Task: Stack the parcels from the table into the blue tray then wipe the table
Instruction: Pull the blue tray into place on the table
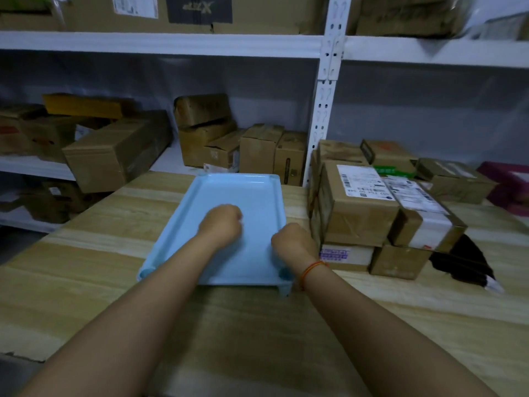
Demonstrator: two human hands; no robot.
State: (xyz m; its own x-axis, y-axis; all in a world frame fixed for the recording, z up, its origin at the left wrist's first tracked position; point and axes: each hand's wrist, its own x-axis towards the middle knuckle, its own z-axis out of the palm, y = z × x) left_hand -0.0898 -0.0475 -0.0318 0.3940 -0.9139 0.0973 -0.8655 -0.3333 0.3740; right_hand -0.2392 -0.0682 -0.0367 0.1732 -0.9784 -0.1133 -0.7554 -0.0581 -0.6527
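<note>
A light blue tray [257,193] lies empty on the wooden table [100,253], its long side running away from me. My left hand [221,222] hovers over the tray's middle with fingers curled into a fist, holding nothing. My right hand [292,240] sits at the tray's right rim, its fingers bent down out of sight. Right of the tray stand several cardboard parcels: a large labelled box [357,207], a box with white tape [426,224], and two lower ones [346,255] [400,262]. More parcels [455,179] lie behind them.
A dark cloth [469,259] lies on the table just right of the parcel pile. White metal shelving [323,116] behind the table holds many cardboard boxes [114,156]. The table's left edge runs diagonally, with floor beyond it.
</note>
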